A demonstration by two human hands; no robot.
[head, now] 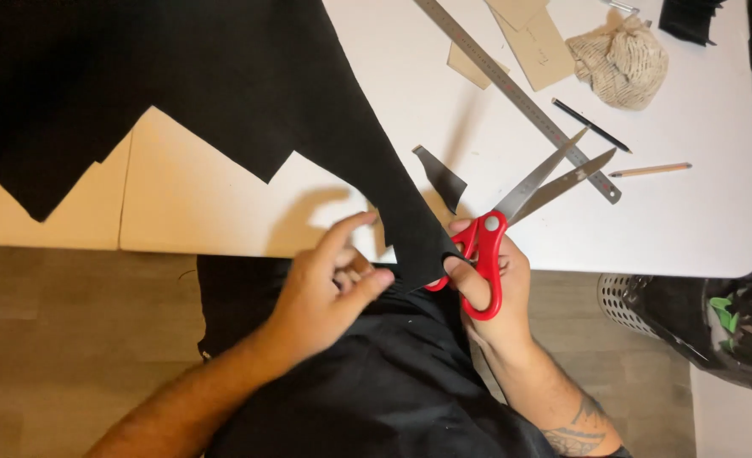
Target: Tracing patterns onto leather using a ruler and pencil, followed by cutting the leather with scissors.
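Your right hand [494,284] holds the scissors [511,229] at the near edge of the bench [690,220], blades pointing away to the right. Your left hand [329,284] is just left of it, at the fabric [223,85] that hangs over the edge. Behind the blades lie the ruler [511,89] and two pencils [592,125]. A waste basket [639,305] stands on the floor to the right.

One head-worn view — looking steeply down, close over the white table [698,220] edge.
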